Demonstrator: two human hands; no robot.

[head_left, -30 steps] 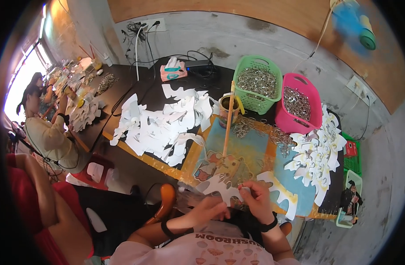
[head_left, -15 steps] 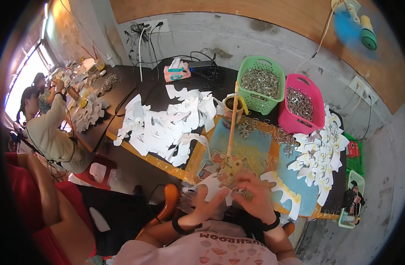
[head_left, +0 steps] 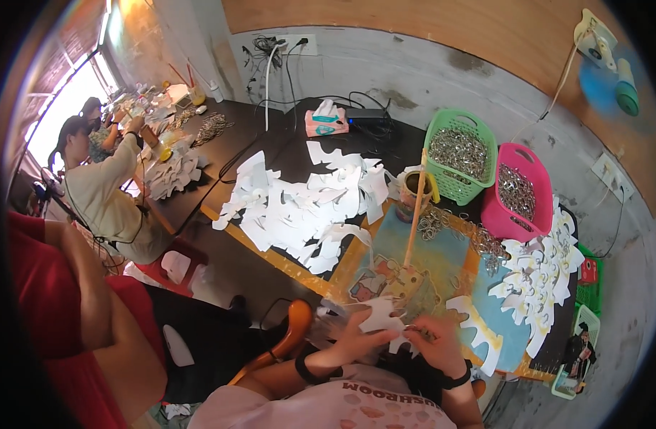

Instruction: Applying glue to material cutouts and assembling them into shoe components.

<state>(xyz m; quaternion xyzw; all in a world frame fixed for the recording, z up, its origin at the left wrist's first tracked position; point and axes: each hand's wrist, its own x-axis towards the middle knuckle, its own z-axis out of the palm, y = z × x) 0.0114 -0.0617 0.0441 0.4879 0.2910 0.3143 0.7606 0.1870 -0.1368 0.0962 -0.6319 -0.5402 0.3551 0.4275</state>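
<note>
Close to my body, my left hand [head_left: 353,343] grips a white cut-out piece [head_left: 380,317] with a toothed outline, thumb and fingers on its near side. My right hand [head_left: 444,349] pinches a small shiny metal piece [head_left: 418,329] at the right edge of the white one; the fingertips partly hide it. Just beyond my hands lies a cartoon-shaped board [head_left: 399,284] on a blue mat [head_left: 446,247]. A wooden stick [head_left: 415,214] slants across it, past a stained pot [head_left: 407,205]. Right of my right hand rests a white piece with yellowish smears [head_left: 478,329].
White cut-outs [head_left: 299,207] are heaped at left. Smeared pieces [head_left: 539,279] overlap at right. Metal rings fill a green basket [head_left: 449,187] and a pink basket [head_left: 494,207]; loose rings [head_left: 489,247] lie nearby. A wooden chair arm [head_left: 294,329] and a red-clad person [head_left: 52,286] are at left.
The view has shifted, so the table sits farther right in it. My right fingers, spread earlier, have come together in a pinch at the white piece's edge, and my left hand has closed around it.
</note>
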